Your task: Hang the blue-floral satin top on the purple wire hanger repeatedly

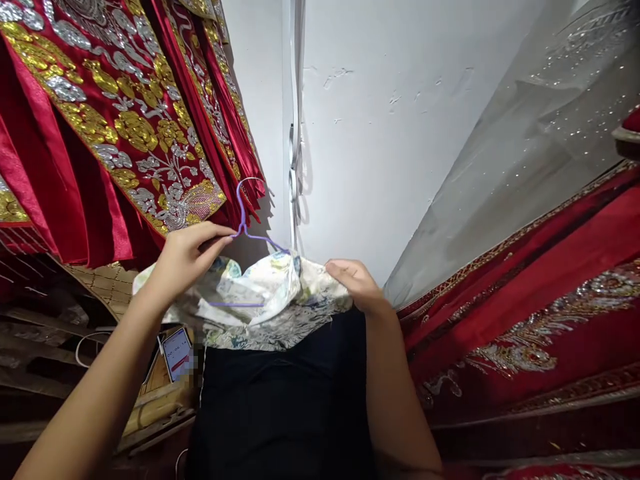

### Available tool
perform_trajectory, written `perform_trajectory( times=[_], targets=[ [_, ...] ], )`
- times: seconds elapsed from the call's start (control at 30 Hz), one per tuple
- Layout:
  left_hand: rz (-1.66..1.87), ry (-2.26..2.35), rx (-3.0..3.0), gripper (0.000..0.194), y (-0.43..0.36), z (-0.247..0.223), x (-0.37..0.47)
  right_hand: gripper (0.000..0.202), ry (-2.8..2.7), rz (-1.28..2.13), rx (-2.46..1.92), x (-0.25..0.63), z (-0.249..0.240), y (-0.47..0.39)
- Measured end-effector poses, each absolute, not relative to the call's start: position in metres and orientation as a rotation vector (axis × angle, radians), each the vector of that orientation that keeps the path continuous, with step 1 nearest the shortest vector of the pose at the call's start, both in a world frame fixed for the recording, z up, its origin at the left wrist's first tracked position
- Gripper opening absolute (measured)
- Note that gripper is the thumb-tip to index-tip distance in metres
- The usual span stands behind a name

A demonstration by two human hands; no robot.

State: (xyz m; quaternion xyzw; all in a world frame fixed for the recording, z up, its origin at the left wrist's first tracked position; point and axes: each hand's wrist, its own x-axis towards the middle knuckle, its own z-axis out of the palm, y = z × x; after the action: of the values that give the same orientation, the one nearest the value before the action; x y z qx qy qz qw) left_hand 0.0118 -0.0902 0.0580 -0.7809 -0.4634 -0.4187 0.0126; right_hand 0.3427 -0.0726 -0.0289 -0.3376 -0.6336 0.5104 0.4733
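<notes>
A purple wire hanger (243, 212) stands upright in front of me, its hook toward the wall. My left hand (193, 252) pinches the hanger's shoulder just left of the neck. Over the hanger hangs a white floral garment (270, 277) with blue and green print; the hanger's lower bar shows across its opening. My right hand (356, 281) is closed on the garment's right edge, thumb on top. The fabric is bunched between the hands, and its lower part spreads over my dark clothing.
Red garments with gold and silver embroidery (145, 133) hang at the left. More red embroidered cloth (530, 333) and a sheer white sparkling fabric (500, 147) fill the right. A white wall (380, 133) stands ahead. A phone (177, 352) showing a timer lies lower left.
</notes>
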Motion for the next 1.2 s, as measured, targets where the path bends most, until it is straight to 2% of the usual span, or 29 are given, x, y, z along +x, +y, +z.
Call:
perform_trajectory(
  times=[0.1, 0.2, 0.43, 0.6, 0.7, 0.8, 0.93, 1.1, 1.2],
  targets=[
    [-1.416, -1.354, -2.211, 0.026, -0.065, 0.054, 0.019, 0.040, -1.370, 1.212, -0.802, 0.344, -0.008, -0.048],
    [-1.600, -1.312, -1.923, 0.038, -0.057, 0.040, 0.029, 0.041, -1.228, 1.146, -0.777, 0.337, 0.008, -0.013],
    [-2.092, -1.576, -1.645, 0.058, -0.052, -0.038, 0.095, 0.042, -1.107, 1.067, -0.751, 0.329, -0.007, 0.006],
    [-2.227, -1.611, -1.479, 0.057, -0.042, -0.055, 0.105, 0.046, -1.139, 1.042, -0.751, 0.323, 0.003, 0.019],
    [-2.423, -1.647, -1.438, 0.054, -0.031, -0.058, 0.092, 0.045, -1.150, 1.030, -0.724, 0.324, 0.017, 0.028],
    [-2.578, -1.660, -1.596, 0.038, -0.024, -0.063, 0.086, 0.042, -1.080, 0.966, -0.735, 0.340, 0.018, 0.016],
    [-2.616, -1.687, -1.750, 0.017, -0.032, -0.071, 0.100, 0.039, -1.019, 0.918, -0.817, 0.362, -0.007, -0.018],
    [-2.991, -1.696, -1.743, 0.026, -0.040, -0.077, 0.119, 0.043, -1.008, 0.951, -0.829, 0.352, -0.039, -0.032],
    [-2.993, -1.738, -1.763, 0.032, -0.031, -0.077, 0.114, 0.044, -0.948, 0.927, -0.842, 0.345, -0.054, -0.026]
  ],
)
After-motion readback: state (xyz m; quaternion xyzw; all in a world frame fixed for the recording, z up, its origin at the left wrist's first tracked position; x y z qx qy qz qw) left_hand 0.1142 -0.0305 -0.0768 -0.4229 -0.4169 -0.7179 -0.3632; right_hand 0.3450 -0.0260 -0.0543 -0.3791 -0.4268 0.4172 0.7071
